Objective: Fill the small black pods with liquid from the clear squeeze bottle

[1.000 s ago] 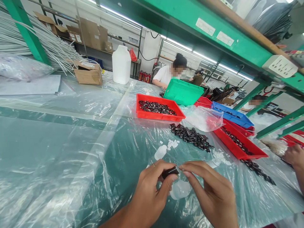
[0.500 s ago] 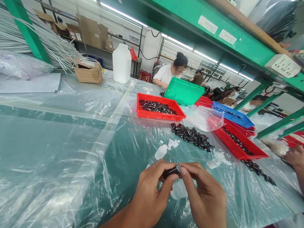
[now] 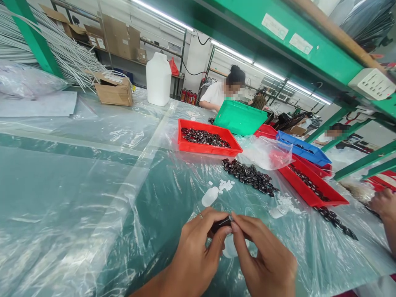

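My left hand (image 3: 194, 251) pinches a small black part (image 3: 220, 224) between thumb and fingers, low in the middle of the view. My right hand (image 3: 262, 255) meets it from the right, thumb and forefinger closed on the part's right end. A small clear bottle (image 3: 229, 248) lies on the plastic sheet just under both hands. Beyond them lie a loose heap of black parts (image 3: 250, 176), small white pieces (image 3: 225, 186) and another clear bottle (image 3: 210, 196).
A red tray (image 3: 209, 149) of black parts, a green bin (image 3: 239, 119), a blue tray (image 3: 302, 148) and another red tray (image 3: 312, 185) stand behind. A white jug (image 3: 158, 79) and cardboard box (image 3: 113, 90) stand far left. Another person's hand (image 3: 382, 203) rests at right; people sit beyond.
My right hand has slid left and closed in on the end of the black part. The view has shifted slightly downward; my left hand keeps its hold.
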Demonstrator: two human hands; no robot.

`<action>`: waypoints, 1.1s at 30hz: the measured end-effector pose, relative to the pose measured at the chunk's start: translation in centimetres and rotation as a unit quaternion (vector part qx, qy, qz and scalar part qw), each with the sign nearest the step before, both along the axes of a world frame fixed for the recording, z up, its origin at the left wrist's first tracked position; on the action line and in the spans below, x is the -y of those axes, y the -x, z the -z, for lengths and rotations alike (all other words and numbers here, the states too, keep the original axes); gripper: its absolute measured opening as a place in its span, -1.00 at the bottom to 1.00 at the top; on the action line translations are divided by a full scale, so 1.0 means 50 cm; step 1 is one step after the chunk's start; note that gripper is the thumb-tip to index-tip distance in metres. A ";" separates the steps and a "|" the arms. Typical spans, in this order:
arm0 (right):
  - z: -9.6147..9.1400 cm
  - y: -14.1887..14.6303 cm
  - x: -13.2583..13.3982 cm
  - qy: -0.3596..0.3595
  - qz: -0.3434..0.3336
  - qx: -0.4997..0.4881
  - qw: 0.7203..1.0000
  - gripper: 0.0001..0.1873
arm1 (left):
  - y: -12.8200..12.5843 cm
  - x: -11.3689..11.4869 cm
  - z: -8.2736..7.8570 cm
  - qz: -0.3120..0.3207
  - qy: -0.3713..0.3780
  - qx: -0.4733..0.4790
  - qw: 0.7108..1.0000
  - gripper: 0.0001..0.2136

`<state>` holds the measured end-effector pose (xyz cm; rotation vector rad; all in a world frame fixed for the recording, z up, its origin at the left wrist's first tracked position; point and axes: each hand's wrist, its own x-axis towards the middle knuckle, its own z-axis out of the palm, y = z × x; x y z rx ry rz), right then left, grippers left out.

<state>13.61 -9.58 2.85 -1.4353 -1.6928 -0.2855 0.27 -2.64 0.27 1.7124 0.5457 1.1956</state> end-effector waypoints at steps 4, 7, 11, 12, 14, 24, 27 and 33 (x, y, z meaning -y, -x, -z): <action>0.002 0.006 0.008 -0.007 0.018 0.036 0.999 -0.72 | -0.001 0.001 0.004 -0.003 -0.008 -0.003 1.000 -0.86; 0.005 0.012 0.013 -0.007 0.021 0.049 0.999 -0.70 | 0.001 0.002 0.006 -0.020 -0.030 -0.002 0.999 -0.83; 0.014 0.025 0.006 -0.007 0.010 0.048 0.999 -0.70 | 0.006 -0.004 0.008 -0.046 -0.060 -0.006 0.997 -0.80; 0.015 0.029 0.002 -0.008 0.003 0.043 0.999 -0.69 | 0.008 -0.006 0.007 -0.051 -0.064 -0.009 0.997 -0.79; 0.011 0.033 -0.006 -0.002 -0.015 0.026 1.000 -0.66 | 0.009 -0.013 0.005 -0.060 -0.069 -0.016 0.996 -0.78; 0.005 -0.147 0.117 0.060 0.000 -0.116 0.991 -0.53 | 0.010 -0.091 -0.004 -0.085 -0.092 -0.091 0.988 -0.82; 0.060 -0.248 0.211 0.035 0.086 -0.119 0.989 -0.60 | 0.018 -0.128 0.006 -0.120 -0.059 -0.108 0.985 -0.77; 0.191 -0.372 0.340 0.006 0.194 -0.123 0.973 -0.69 | -0.069 -0.251 -0.032 -0.166 -0.034 -0.213 0.962 -0.74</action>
